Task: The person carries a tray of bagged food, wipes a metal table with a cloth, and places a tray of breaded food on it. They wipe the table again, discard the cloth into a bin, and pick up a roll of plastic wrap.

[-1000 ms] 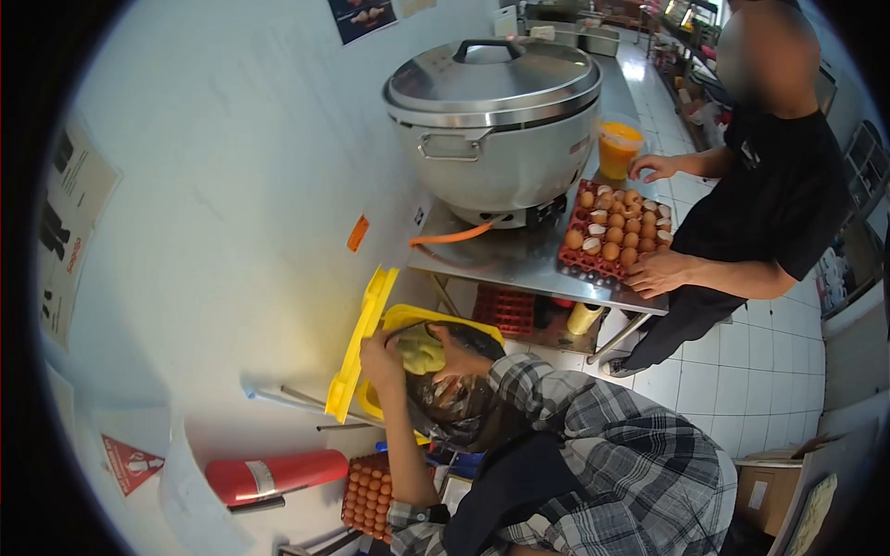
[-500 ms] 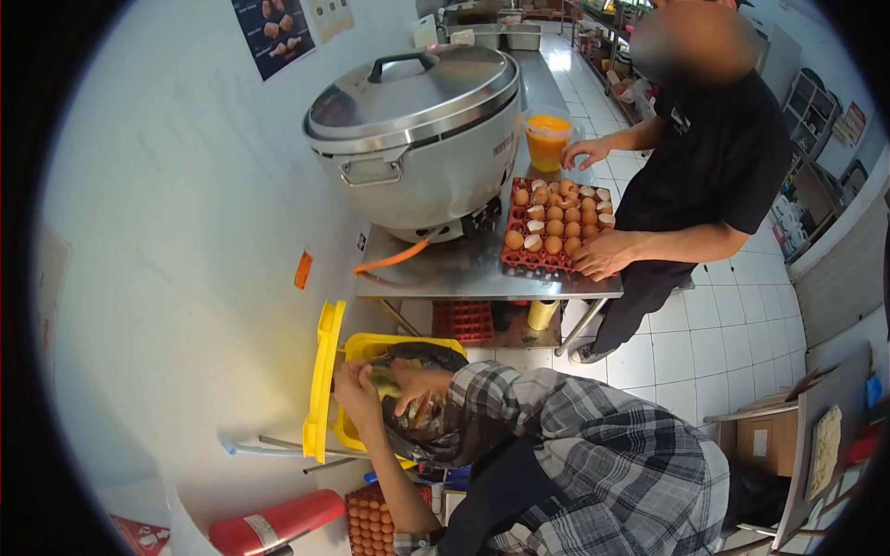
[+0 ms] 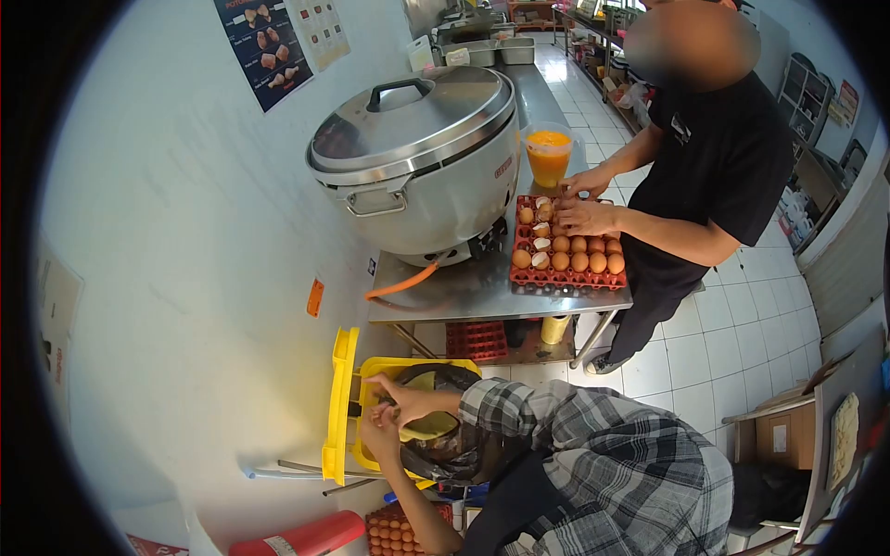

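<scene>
Both my hands are over the yellow bin (image 3: 371, 457), which is lined with a black bag (image 3: 454, 456). My right hand (image 3: 413, 404) reaches in from the plaid sleeve, thumb and fingers apart. Just below it, close to the hinge side, my left hand (image 3: 381, 435) has loosely bent fingers, their tips close to the right hand. Nothing shows clearly in either hand. A yellow-green piece (image 3: 433, 424), its kind unclear, lies in the bag below my right hand. The bin's yellow lid (image 3: 340, 408) stands upright on the wall side.
A large rice cooker (image 3: 422, 208) stands on the steel table (image 3: 399, 301). Beside it, another person's hands work over a red egg tray (image 3: 567, 281) near a container of beaten egg (image 3: 549, 162). A fire extinguisher (image 3: 306, 537) and more eggs (image 3: 403, 536) sit low at left.
The yellow-green piece that was between my hands is now out of them, and yellow-green shows inside the bag. The other person's hands moved together over the egg tray.
</scene>
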The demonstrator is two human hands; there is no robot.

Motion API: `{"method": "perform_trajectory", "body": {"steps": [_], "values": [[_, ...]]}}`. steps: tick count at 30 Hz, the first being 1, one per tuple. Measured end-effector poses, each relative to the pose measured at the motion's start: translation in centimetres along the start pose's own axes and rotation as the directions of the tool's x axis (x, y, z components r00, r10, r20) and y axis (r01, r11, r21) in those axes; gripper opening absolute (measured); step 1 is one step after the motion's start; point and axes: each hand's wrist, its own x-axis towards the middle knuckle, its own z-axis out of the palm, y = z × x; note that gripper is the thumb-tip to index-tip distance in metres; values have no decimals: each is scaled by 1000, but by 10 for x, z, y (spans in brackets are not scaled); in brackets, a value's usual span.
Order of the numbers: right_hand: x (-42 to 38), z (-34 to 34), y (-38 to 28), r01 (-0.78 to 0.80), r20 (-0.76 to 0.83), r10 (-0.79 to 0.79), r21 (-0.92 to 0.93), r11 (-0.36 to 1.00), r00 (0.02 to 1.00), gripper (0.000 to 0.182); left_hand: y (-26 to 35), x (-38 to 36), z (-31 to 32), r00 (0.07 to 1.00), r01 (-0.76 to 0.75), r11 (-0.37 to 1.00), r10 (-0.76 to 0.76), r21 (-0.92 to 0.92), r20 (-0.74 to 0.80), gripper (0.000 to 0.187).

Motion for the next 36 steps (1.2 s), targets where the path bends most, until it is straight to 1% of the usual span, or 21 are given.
{"method": "perform_trajectory", "body": {"steps": [1,3,5,7,11,12,13,17,20,21,22,24,25,27,28,29,31,32,34,35,36], "values": [[4,-2,3,204,-29,-203,232,951,979,92,1,-3,0,998,30,998,-28,-47,48,5],[3,2,9,124,26,-130,176,977,991,83,4,-5,-8,993,67,994,-59,-86,100,5],[-1,4,21,30,-12,-35,-261,965,999,69,15,1,-21,999,-39,998,37,45,38,4],[-5,2,17,-161,19,162,-38,986,987,69,16,1,-23,1000,-9,1000,9,-14,17,5],[0,-4,-42,-48,81,43,69,996,996,65,-5,0,-8,986,20,995,-35,-97,-162,23],[6,-5,-41,126,46,-134,140,982,990,65,-3,-4,-4,969,130,974,-163,-184,-183,31],[1,-14,-65,10,91,-16,75,997,996,60,-22,-3,11,919,19,953,-136,-302,-370,34],[30,-8,-48,50,58,-46,-78,996,997,37,-29,-5,17,895,-125,917,-60,-378,-441,39],[34,-7,-80,38,23,-39,58,998,999,19,-71,-31,41,911,303,926,-351,-225,-216,49],[36,-8,-91,-16,-10,17,94,995,1000,18,-88,-38,48,855,507,860,-510,-59,-96,53],[36,-11,-98,-15,12,14,93,996,1000,18,-100,-49,48,703,711,683,-693,-169,158,59],[42,-21,-107,186,-138,-249,-359,915,959,21,-214,-99,117,525,845,528,-849,77,65,60],[45,-24,-102,200,-130,-261,-360,911,957,21,-192,-88,103,528,845,531,-848,69,54,60],[41,-20,-85,102,-113,-148,-338,936,983,20,-103,-62,56,572,657,627,-776,-419,-264,61],[38,-15,-83,58,-79,-95,-380,923,992,27,-91,-48,54,709,305,814,-541,-495,-452,57],[38,-9,-79,57,-69,-89,-375,925,994,27,-56,-28,50,701,314,811,-549,-494,-455,57],[40,9,-69,-19,-131,-32,-367,930,991,35,16,0,40,685,-173,932,-119,-319,-719,56],[44,10,-71,69,-125,-115,-325,943,985,40,-4,-9,53,689,-159,933,-129,-322,-714,56],[49,3,-92,2,-113,-37,-301,954,993,41,-60,-33,79,933,225,876,-320,-426,-164,62],[51,0,-98,-55,-102,28,-278,959,994,41,-71,-37,70,931,236,874,-329,-425,-159,62],[52,-4,-90,1,-105,-30,-263,965,994,43,-84,-40,57,872,461,885,-439,-66,215,63]]}}
